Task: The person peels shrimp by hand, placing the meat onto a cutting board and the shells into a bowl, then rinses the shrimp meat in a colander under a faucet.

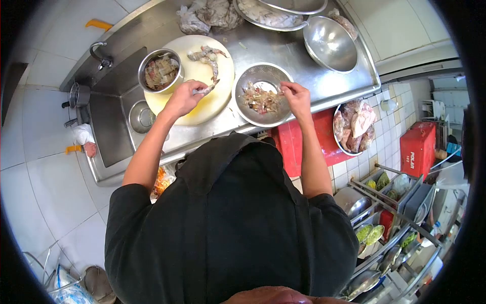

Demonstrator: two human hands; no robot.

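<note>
My left hand [183, 100] is closed on a shrimp [204, 90] over the round pale cutting board [223, 76]. More shrimp [206, 57] lie on the board just beyond it. A metal pot [177, 83] filled with shrimp or shrimp pieces stands on the board's left part, close to my left fingers. My right hand [297, 98] is at the right rim of a metal colander [243, 81], fingers pinched together; whatever is in them is too small to make out. Shrimp shells and scraps [263, 100] lie in the colander.
A steel sink basin [109, 131] with a faucet [103, 61] is on the left. Metal bowls [331, 43] and plastic bags [210, 15] line the counter's back. Below right, a bowl of seafood [354, 126] rests on a red box [324, 137]. Shelving [390, 207] stands farther right.
</note>
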